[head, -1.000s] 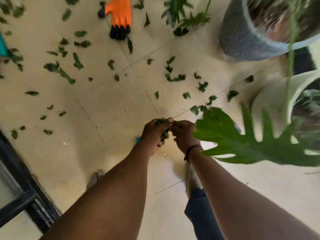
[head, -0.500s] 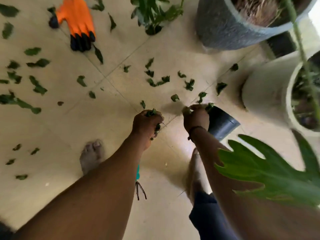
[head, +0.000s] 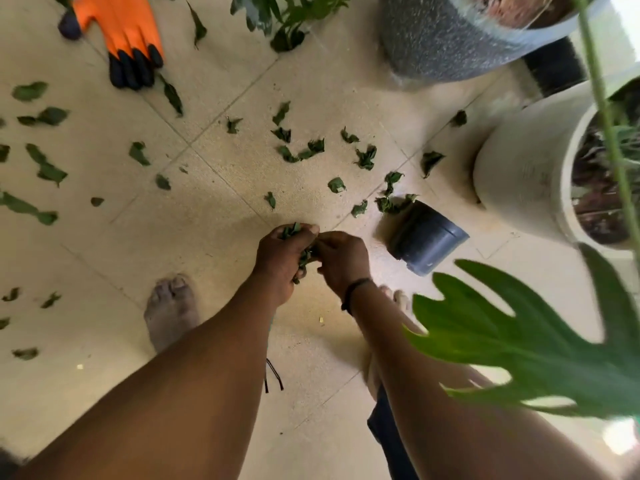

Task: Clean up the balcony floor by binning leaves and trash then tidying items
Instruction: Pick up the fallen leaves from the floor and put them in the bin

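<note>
Green leaf (head: 540, 344) nearest the camera, bare foot (head: 171, 315) on tiled floor (head: 214, 209), left hand (head: 282, 259) gripping a bunch of leaves (head: 304, 254), right hand (head: 343, 259) pinching at it, black pot (head: 424, 239) tipped beside, scattered leaves (head: 304, 152) beyond, orange glove (head: 119, 32) farthest.

1. The orange rubber glove with black fingertips (head: 117, 29) is cut off by the top edge.
2. Right of that glove, the speckled grey round planter (head: 440, 39) loses its upper part to the same edge.
3. The bunch of crumpled green leaves (head: 304, 254) lies mostly hidden inside the left hand (head: 280, 261).
4. The right hand (head: 343, 261) hides its fingertips against that bunch.
5. Below the grey planter, the big lobed green leaf (head: 526, 344) is blurred and hides the floor behind it.
</note>
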